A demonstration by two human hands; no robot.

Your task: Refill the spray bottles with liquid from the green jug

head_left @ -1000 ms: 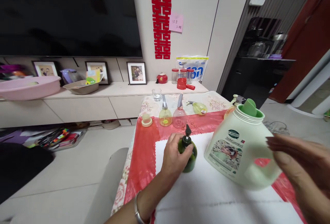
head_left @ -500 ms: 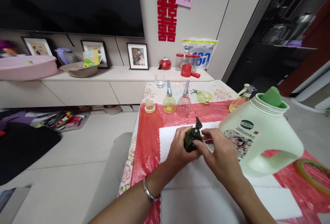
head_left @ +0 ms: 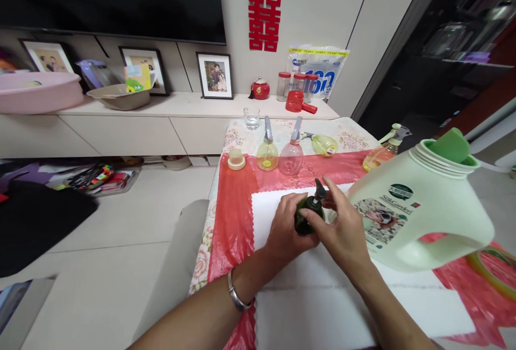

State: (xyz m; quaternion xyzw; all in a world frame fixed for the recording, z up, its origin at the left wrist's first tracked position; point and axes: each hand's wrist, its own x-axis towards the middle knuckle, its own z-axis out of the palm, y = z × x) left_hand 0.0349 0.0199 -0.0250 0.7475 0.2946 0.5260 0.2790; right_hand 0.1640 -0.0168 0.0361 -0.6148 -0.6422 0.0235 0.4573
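A small dark green pump bottle [head_left: 302, 225] stands roughly upright between my two hands, above a white mat [head_left: 306, 296]. My left hand [head_left: 282, 229] wraps around its body from the left. On the other side, my right hand [head_left: 344, 229] grips it near the collar, thumb in front and index finger raised beside the black pump head [head_left: 320, 190]. My fingers hide much of the bottle. Close to the right hand stands a large pale green detergent jug [head_left: 435, 194], its mouth uncapped with a green piece [head_left: 451, 145] in it.
Behind the mat are a yellow spray bottle [head_left: 267, 155], a pink spray bottle [head_left: 291, 159], a cream cap [head_left: 236, 159] and a green spray bottle [head_left: 324, 145] on its side. Another spray bottle [head_left: 381, 156] is behind the jug. Tape [head_left: 494, 269] lies at right on red plastic [head_left: 229, 210].
My right index finger has risen from the bottle's side to beside the pump head. The view has shifted slightly; both hands still hold the bottle.
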